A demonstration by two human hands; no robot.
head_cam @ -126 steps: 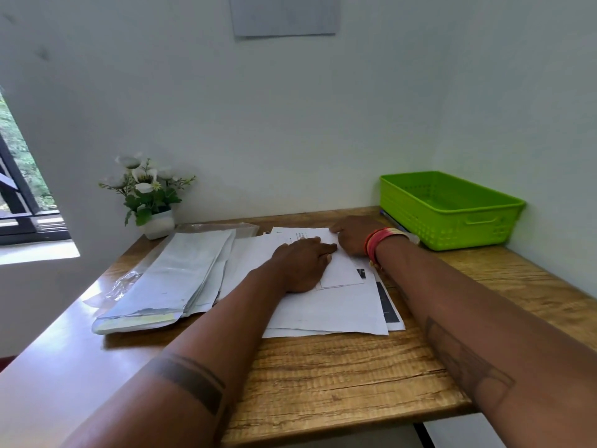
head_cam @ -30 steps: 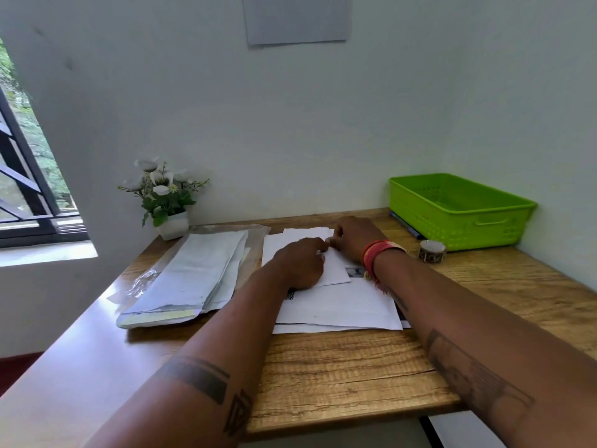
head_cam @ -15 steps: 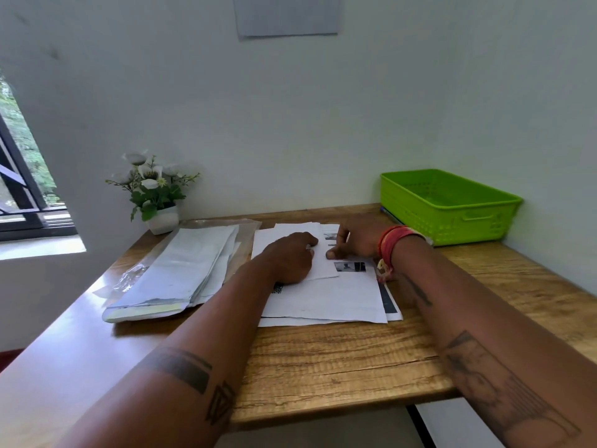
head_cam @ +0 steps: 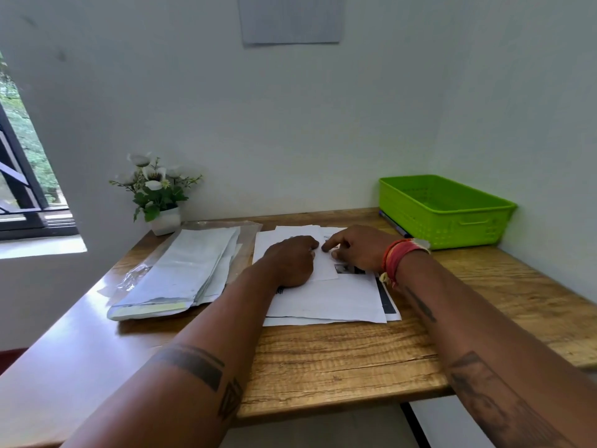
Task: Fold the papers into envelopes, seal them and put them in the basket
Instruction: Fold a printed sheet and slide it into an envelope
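A stack of white printed papers [head_cam: 326,302] lies in the middle of the wooden desk [head_cam: 323,360]. On top of it sits a smaller folded sheet [head_cam: 328,270]. My left hand [head_cam: 290,263] rests on the folded sheet with its fingers curled under, knuckles up. My right hand [head_cam: 355,250] touches the sheet's right edge with index finger and thumb stretched out to the left. The green plastic basket [head_cam: 452,221] stands at the back right against the wall, and its visible part holds nothing.
A pile of long white envelopes [head_cam: 181,273] on a clear plastic sleeve lies left of the papers. A small pot of white flowers [head_cam: 155,192] stands at the back left. A pen [head_cam: 394,225] lies by the basket, and a small roll [head_cam: 422,243] peeks out behind my right wrist.
Both hands stay on the folded sheet. The left hand's fingers have curled in since the earliest frame. The right hand shifted slightly along the sheet's right edge; the view bobbed a little.
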